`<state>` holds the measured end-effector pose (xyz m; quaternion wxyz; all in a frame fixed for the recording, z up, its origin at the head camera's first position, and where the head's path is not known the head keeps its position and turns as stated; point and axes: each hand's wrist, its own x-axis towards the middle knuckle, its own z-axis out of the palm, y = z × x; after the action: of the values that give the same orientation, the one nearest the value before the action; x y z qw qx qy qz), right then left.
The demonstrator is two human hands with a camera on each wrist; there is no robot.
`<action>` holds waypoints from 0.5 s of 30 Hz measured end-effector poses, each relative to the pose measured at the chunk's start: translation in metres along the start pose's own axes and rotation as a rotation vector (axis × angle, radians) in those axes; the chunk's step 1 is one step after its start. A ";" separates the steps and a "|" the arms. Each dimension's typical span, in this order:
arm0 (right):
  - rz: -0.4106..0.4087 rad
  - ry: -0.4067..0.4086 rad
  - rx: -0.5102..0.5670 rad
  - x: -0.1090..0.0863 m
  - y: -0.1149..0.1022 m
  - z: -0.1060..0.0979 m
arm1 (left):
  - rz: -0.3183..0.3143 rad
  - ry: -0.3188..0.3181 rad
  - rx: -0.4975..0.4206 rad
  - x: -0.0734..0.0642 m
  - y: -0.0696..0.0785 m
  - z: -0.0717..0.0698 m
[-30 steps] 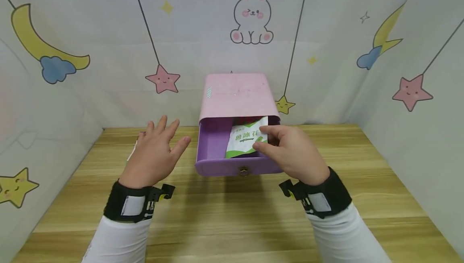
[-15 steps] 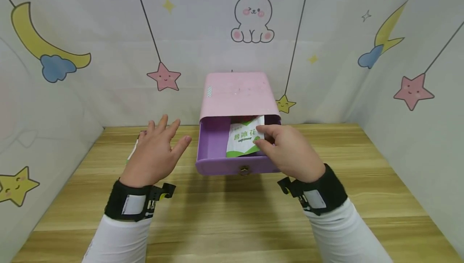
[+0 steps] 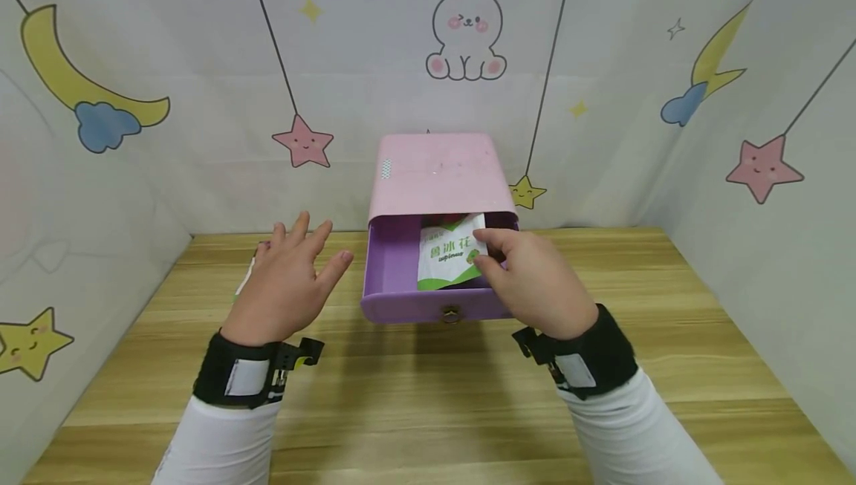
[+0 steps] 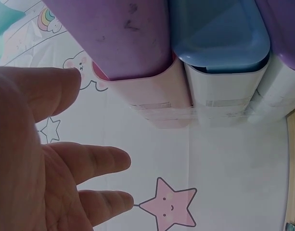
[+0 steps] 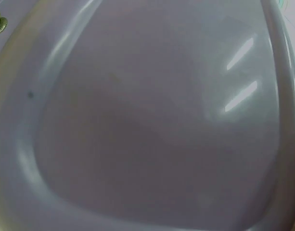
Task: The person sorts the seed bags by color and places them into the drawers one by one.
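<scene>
In the head view, my right hand (image 3: 542,277) reaches over the right side of a pulled-out purple drawer (image 3: 394,310). Its thumb and index finger pinch the right edge of a white and green packet (image 3: 446,256), which leans inside the drawer. Something red lies behind the packet, mostly hidden. My left hand (image 3: 284,284) is held over the table at the left, fingers spread and holding nothing. Partly under it shows the edge of a white and green thing (image 3: 244,277). In the right wrist view, smooth lilac plastic (image 5: 157,115) fills the frame, without the hand.
The drawer belongs to a pink casing (image 3: 441,173) by the back wall. In the left wrist view, a blue drawer (image 4: 219,33) in a white casing (image 4: 224,89) adjoins it. A brass knob (image 3: 451,314) sticks out at the drawer's front. Printed cloth walls surround the wooden table (image 3: 428,411).
My right hand and the packet have shifted slightly left within the drawer. The left hand has barely moved.
</scene>
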<state>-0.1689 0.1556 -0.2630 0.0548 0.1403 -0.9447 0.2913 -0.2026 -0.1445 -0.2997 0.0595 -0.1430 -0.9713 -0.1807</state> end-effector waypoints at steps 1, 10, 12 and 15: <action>-0.001 0.005 -0.007 0.000 0.000 0.000 | -0.001 -0.001 0.000 0.000 0.000 0.000; 0.029 0.028 -0.030 0.002 -0.002 0.001 | 0.003 -0.003 0.001 0.004 -0.005 0.000; 0.036 0.033 -0.026 0.003 -0.002 0.001 | 0.007 -0.004 -0.001 0.006 -0.006 0.000; 0.045 0.040 -0.025 0.004 -0.003 0.001 | 0.013 -0.009 -0.002 0.008 -0.008 -0.001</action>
<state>-0.1718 0.1520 -0.2617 0.0690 0.1122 -0.9499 0.2835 -0.2122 -0.1499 -0.3005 0.0562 -0.1501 -0.9704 -0.1809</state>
